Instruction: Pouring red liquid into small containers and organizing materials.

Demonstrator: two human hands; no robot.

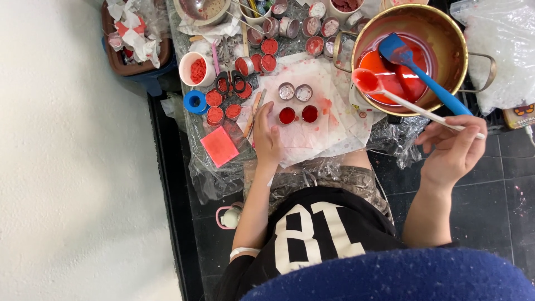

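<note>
From the head view, we hold a long white spoon (390, 95) in our right hand (454, 147); the fingers (440, 131) pinch its handle near the end, and its bowl, full of red liquid, hangs over the near rim of the gold pot (457, 50), well out ahead of them; the pot holds more red liquid and a blue spatula (415, 64) leans in it. Our left hand (266, 136) lies flat on the stained white paper (312, 134), fingers (266, 114) pressed together and holding nothing.

Just beyond those left fingertips, slightly to the right, stand two small round tins filled with red (298, 115); a little farther on sit two empty tins (295, 92); we judge the filling as partly done, since these two are still bare and more tins farther back (304, 28) look only partly filled or pale, though we cannot tell their contents exactly. To the left of the left hand, a cluster of filled red tins (223, 100) looks set; a white cup of red flakes (197, 69), a blue tape roll (195, 102) and a pink square pad (219, 146) lie there too.

The surface (195, 145) is wrapped in crumpled clear plastic and crowded; right of the pot lies a bag of white flakes (501, 50); the floor (490, 206) is dark tile, and a pale wall (72, 167) runs along the left.
</note>
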